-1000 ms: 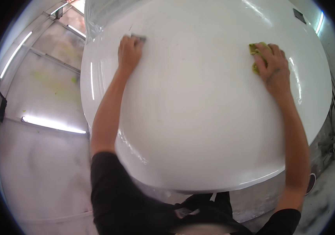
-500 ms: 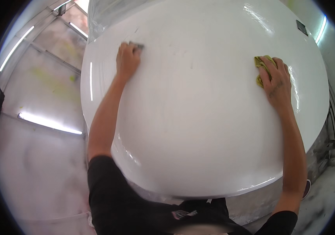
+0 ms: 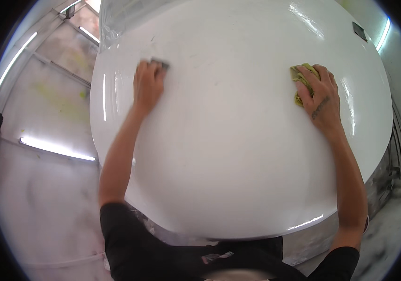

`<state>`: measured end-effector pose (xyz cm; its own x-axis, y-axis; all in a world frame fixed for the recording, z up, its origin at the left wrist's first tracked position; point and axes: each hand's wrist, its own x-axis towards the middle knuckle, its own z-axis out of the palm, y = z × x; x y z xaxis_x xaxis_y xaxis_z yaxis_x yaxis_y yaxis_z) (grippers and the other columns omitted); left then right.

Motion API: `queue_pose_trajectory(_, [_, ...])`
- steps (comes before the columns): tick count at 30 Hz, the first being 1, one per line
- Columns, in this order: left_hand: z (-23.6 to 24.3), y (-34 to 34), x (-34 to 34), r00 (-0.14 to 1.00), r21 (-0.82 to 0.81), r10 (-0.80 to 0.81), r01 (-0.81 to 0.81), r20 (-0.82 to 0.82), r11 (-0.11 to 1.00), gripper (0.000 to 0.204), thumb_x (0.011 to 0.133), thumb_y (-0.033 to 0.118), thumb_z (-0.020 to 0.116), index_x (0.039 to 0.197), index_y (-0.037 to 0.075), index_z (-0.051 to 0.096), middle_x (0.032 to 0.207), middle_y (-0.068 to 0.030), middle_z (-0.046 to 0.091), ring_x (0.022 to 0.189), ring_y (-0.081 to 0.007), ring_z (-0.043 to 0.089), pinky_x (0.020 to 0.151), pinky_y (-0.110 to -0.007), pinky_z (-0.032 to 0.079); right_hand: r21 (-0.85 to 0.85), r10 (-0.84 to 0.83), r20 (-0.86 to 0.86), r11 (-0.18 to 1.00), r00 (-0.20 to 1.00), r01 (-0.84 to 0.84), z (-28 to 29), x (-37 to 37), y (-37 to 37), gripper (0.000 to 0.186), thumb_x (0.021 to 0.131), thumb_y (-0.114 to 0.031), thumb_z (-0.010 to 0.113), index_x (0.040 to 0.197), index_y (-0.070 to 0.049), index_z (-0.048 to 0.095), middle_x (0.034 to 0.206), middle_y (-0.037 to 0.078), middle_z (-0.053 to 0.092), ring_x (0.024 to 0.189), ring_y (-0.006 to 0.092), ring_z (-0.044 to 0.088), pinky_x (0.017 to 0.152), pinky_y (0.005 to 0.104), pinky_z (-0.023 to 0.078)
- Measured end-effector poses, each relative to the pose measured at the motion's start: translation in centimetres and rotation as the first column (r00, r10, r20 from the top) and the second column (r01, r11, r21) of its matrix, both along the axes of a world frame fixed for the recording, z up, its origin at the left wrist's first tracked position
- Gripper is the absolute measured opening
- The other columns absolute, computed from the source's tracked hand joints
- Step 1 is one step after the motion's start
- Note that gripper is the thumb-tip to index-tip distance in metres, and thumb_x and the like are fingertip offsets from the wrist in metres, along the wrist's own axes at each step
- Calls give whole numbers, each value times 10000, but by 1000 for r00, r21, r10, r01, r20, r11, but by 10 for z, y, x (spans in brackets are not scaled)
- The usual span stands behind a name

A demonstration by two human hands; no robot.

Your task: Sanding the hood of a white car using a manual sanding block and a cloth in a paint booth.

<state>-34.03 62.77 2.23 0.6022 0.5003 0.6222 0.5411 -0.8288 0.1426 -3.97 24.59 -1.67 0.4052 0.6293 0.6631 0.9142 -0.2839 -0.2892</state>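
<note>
A large glossy white panel (image 3: 238, 154), shaped like a car bonnet, spreads out in front of me. On its far left part my left hand (image 3: 148, 89) is closed round a small dark grey block (image 3: 160, 63), pressed flat to the surface; the block is slightly blurred. My right hand (image 3: 322, 98) rests on the right side of the panel, its fingers curled over a crumpled yellow-green cloth (image 3: 297, 73). Faint grey marks (image 3: 217, 84) show on the white between the two hands.
Clear plastic sheeting (image 3: 116, 21) covers the far left beyond the panel. A small dark rectangular piece (image 3: 359, 31) lies near the panel's far right edge. A smudged pale wall (image 3: 46, 196) with a bright tube light (image 3: 57, 149) stands at left.
My left hand has come nearer to me with the grey block, sliding over the panel. My right hand, with the cloth, has shifted a little to the left.
</note>
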Motion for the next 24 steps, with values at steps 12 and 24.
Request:
queue_pose_trajectory(12, [-74,-152,-66,989,24,-137,136,47,990,195,931,39,785,1120,11,748,1132,-177,632,1093,-402,624,950,-501,518,-146,412,-52,898,910,-415,-29,-6,-19,447,1014,-258,711,1431,-97,720,1468,182,627,1426,439,530,1233,533,431])
queue_pose_trajectory(24, [-24,-25,88,988,109,129,-120,-84,987,189,1000,196,694,1105,53,759,1161,-209,657,1151,-433,632,982,-548,525,-19,423,-22,906,906,-423,-20,-8,-24,373,968,-197,754,1335,-130,741,1352,123,651,1319,370,584,1160,493,452])
